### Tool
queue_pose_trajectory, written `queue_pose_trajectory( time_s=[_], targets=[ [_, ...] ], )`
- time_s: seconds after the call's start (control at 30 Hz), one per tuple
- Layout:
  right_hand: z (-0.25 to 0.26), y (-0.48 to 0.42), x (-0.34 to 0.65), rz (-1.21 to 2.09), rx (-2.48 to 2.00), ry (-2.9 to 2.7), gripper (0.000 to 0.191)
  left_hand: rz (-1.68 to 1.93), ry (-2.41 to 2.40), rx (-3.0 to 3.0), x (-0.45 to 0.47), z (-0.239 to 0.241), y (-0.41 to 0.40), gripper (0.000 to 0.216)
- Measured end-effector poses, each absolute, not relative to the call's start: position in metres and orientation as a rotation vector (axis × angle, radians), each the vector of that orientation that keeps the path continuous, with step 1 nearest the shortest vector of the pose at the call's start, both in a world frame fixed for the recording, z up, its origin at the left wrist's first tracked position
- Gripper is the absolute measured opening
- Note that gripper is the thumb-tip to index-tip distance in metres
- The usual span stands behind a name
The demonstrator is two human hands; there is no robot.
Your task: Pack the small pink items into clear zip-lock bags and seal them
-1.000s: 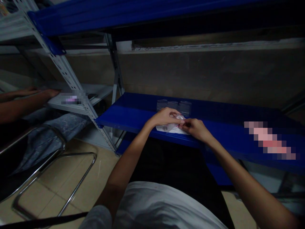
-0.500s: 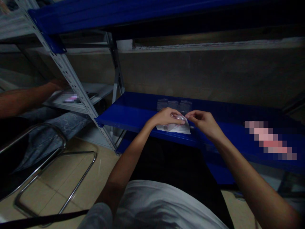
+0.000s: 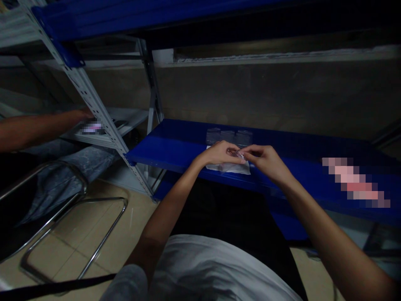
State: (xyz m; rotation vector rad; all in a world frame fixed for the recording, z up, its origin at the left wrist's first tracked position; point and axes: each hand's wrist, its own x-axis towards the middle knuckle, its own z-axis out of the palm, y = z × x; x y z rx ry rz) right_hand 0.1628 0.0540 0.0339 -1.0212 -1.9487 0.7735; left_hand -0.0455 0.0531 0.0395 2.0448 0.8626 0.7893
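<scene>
My left hand (image 3: pixel 220 154) is closed on a small clear plastic bag (image 3: pixel 240 154), above a white sheet (image 3: pixel 241 168) near the shelf's front edge. From the right, the fingertips of my right hand (image 3: pixel 261 156) pinch the same bag at its edge. What the bag contains, if anything, is too small and dark to make out. Just behind my hands, several flat clear plastic bags (image 3: pixel 228 136) lie side by side on the blue shelf (image 3: pixel 178 136).
A blurred-out pinkish object (image 3: pixel 355 182) lies on the shelf to the right. A grey perforated upright (image 3: pixel 90 102) stands at the left. Beyond it, another person's arm (image 3: pixel 40 129) reaches over a neighbouring shelf. A metal-framed chair (image 3: pixel 84 188) is at lower left. A blue beam (image 3: pixel 156 23) runs overhead.
My right hand has moved slightly left, and its fingertips now meet the bag at my left hand. The left hand has stayed nearly in place.
</scene>
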Motion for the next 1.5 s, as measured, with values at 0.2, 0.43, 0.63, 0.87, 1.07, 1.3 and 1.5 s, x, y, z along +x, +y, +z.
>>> queue_pose_trajectory(
  time_s=[0.2,0.43,0.63,0.87,1.07,1.3,1.5],
  targets=[
    [0.031,0.058,0.167,0.786,-1.047,-1.845,0.030,0.787,0.879,2.022,-0.051,0.044,0.052,0.047],
    [0.001,0.075,0.177,0.462,-1.216,-2.146,0.017,0.815,0.972,2.056,-0.056,0.045,0.056,0.045],
    [-0.005,0.075,0.176,0.433,-1.216,-2.265,0.018,0.833,1.015,2.067,-0.057,0.045,0.057,0.048],
    [-0.007,0.075,0.172,0.427,-1.210,-2.285,0.017,0.791,1.016,2.098,-0.060,0.044,0.059,0.047],
    [0.010,0.068,0.173,0.824,-1.162,-1.961,0.024,0.737,0.982,2.068,-0.060,0.039,0.061,0.049],
    [0.035,0.050,0.166,1.172,-1.082,-1.758,0.036,0.721,0.926,2.013,-0.056,0.036,0.060,0.052],
    [0.041,0.043,0.159,1.093,-1.039,-1.944,0.051,0.715,0.871,1.951,-0.056,0.036,0.058,0.050]
  ],
)
